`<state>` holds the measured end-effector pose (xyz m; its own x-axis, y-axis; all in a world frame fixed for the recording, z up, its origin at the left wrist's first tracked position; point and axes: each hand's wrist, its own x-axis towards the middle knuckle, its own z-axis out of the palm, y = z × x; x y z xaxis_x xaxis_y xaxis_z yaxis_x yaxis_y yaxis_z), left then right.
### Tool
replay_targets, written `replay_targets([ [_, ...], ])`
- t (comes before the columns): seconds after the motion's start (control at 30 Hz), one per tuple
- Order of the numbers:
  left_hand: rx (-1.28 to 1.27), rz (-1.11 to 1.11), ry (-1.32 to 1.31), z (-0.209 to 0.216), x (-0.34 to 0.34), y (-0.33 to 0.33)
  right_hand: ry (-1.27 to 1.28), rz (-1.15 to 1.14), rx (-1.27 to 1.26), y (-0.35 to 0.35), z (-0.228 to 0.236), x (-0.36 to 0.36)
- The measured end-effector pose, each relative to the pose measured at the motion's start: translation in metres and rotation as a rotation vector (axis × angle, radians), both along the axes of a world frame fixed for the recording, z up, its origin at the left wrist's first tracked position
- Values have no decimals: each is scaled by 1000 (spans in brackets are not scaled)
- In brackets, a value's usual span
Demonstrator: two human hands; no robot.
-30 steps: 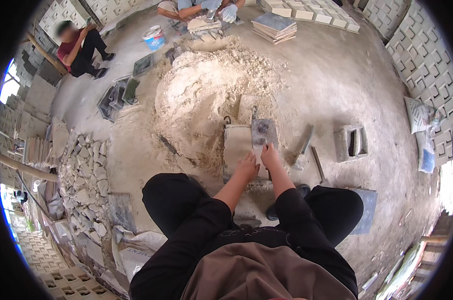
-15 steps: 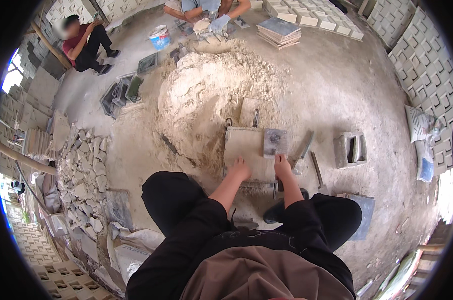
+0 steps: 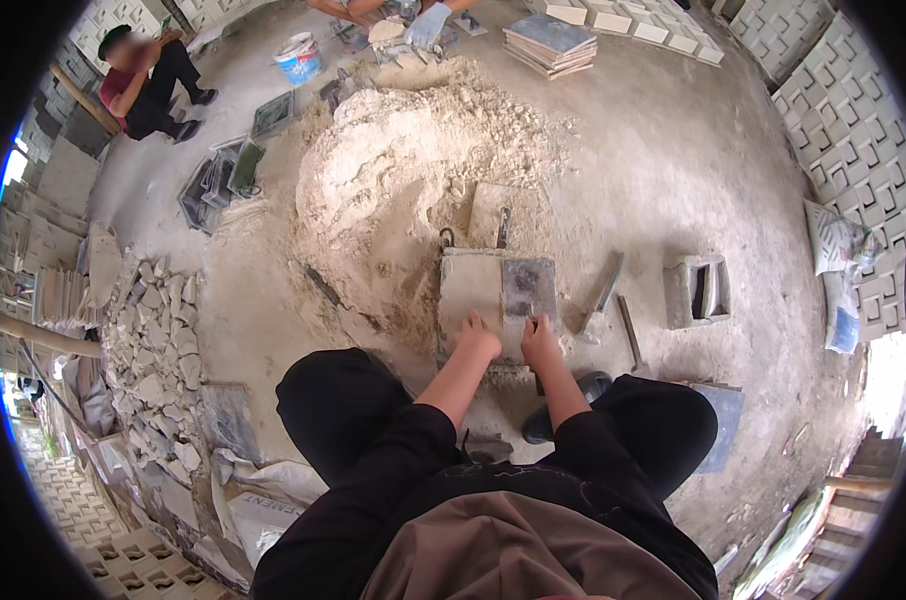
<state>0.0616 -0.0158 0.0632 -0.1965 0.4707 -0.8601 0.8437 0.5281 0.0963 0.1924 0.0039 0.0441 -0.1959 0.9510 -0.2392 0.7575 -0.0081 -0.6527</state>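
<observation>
A square mould [image 3: 463, 262] lies on the floor between my knees, its top a level layer of pale damp mix. My left hand [image 3: 480, 338] rests on the near part of that surface, fingers stretched forward. A flat grey rectangular plate [image 3: 529, 285] covers the right side of the mould. At the plate's near edge, my right hand [image 3: 540, 342] is closed on it; whether it grips a handle or the edge itself is hidden by the fingers. Just beyond the mould lies a pale square board [image 3: 491, 205] with a dark metal bar [image 3: 504, 228] on it.
A big heap of pale powder [image 3: 373, 160] spreads ahead. To the right lie a flat bar [image 3: 609, 285], a long-handled tool [image 3: 630, 330] and a hollow block [image 3: 681, 295]. Broken pieces [image 3: 153, 370] pile up at left. A co-worker's gloved hand [image 3: 429, 25] works beyond the heap; another person [image 3: 143, 90] sits far left.
The grey plate and my right hand have shifted left, so the plate now sits within the mould's right edge instead of overhanging it. My left hand stays on the surface. The view has tilted slightly.
</observation>
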Motion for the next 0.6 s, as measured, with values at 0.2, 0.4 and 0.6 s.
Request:
replay_targets([
  [0.2, -55, -12, -1, -13, 0, 3, -27, 8, -36, 39, 7, -22],
  [0.4, -36, -39, -29, -17, 3, 12, -8, -60, -221, 100, 42, -37],
  [0.6, 39, 188, -64, -63, -72, -1, 195, 98, 38, 25, 25, -41],
])
